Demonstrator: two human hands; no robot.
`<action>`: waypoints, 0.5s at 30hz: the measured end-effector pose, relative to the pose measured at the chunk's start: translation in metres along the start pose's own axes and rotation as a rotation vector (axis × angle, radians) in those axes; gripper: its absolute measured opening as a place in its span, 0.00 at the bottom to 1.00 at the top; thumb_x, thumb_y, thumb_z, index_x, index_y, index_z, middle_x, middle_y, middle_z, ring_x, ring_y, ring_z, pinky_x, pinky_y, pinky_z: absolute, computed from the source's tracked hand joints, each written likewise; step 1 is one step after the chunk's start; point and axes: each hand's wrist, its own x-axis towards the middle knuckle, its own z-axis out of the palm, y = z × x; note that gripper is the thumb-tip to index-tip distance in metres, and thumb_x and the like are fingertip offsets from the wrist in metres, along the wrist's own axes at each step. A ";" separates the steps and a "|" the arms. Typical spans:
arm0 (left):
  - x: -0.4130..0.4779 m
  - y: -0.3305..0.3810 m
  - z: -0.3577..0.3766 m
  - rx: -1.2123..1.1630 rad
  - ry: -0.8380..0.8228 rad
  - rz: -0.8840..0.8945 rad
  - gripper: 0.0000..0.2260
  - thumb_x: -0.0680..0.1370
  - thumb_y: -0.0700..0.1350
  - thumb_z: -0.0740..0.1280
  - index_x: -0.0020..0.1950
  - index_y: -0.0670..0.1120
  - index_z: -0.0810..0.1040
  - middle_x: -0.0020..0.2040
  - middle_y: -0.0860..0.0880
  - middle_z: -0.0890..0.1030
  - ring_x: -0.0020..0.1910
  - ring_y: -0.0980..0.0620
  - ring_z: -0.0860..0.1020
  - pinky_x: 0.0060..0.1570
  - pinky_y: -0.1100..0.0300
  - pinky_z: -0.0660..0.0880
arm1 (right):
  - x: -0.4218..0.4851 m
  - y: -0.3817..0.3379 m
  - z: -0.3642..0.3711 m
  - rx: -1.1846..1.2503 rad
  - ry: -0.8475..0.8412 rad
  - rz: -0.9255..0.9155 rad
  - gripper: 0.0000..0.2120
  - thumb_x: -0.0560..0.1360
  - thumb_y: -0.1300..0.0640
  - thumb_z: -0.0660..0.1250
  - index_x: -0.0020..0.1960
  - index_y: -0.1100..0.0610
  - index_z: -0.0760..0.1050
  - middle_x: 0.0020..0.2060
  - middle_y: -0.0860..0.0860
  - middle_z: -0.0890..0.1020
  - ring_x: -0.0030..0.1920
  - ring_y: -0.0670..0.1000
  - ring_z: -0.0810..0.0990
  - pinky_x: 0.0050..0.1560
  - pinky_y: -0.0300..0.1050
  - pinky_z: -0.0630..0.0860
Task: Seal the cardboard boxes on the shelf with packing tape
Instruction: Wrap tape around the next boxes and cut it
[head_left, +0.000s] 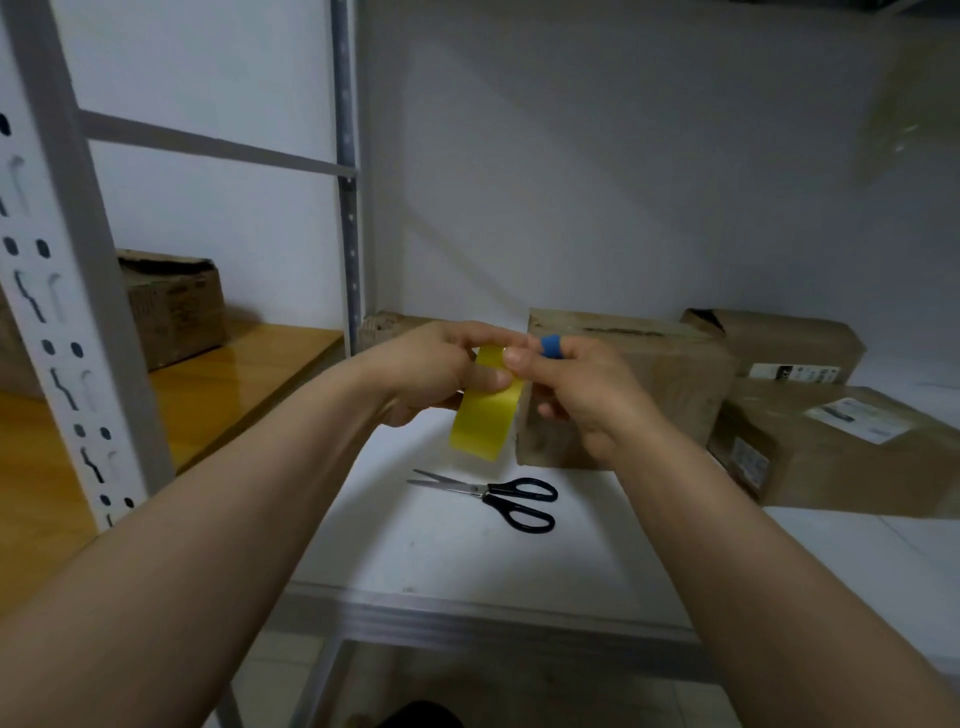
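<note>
A person's two hands meet over a white shelf (467, 561), both working a roll of yellow packing tape (488, 415) held in the air. The left hand (436, 364) grasps the roll from its left side, fingers curled around it. The right hand (587, 395) pinches the top of the roll between thumb and forefinger. A blue band (550, 346) wraps the tip of that forefinger. Whether a loose end of tape has been lifted cannot be told.

Black-handled scissors (498, 496) lie flat on the shelf just below the hands, blades closed and pointing toward the left-hand side.

Directly behind the right hand stands a tall cardboard box (660, 384), its near face partly hidden by the fingers. To the right of that hand sit two more boxes: a low labelled box (831, 457) at the front and a rear box (779, 340) against the wall, one corner of its top open. They sit close together, and whether they touch cannot be told. Behind the left hand, the edge of a small box (384, 327) shows above the knuckles.

Well to the left of the left hand, past a perforated white upright (57, 291), a worn box (171, 306) rests on a glossy wooden shelf (234, 379).
</note>
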 end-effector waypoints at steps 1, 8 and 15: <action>-0.001 0.000 0.002 0.029 0.018 0.024 0.20 0.80 0.34 0.67 0.67 0.54 0.80 0.58 0.48 0.84 0.55 0.51 0.81 0.53 0.57 0.79 | -0.001 -0.001 0.002 0.029 0.031 0.010 0.10 0.73 0.54 0.77 0.52 0.54 0.81 0.42 0.48 0.83 0.41 0.46 0.78 0.34 0.37 0.74; -0.008 -0.002 0.002 0.176 0.124 0.051 0.48 0.76 0.34 0.73 0.81 0.64 0.47 0.43 0.46 0.73 0.39 0.54 0.76 0.43 0.60 0.76 | -0.008 -0.001 0.022 0.082 0.204 -0.099 0.07 0.76 0.56 0.74 0.42 0.54 0.78 0.36 0.50 0.80 0.36 0.48 0.77 0.41 0.44 0.77; -0.008 0.002 0.006 0.301 0.334 0.136 0.47 0.75 0.38 0.74 0.81 0.64 0.49 0.61 0.44 0.77 0.57 0.47 0.78 0.60 0.50 0.77 | -0.011 -0.003 0.033 0.150 0.261 -0.162 0.09 0.79 0.54 0.69 0.40 0.54 0.75 0.33 0.50 0.78 0.35 0.49 0.75 0.38 0.45 0.74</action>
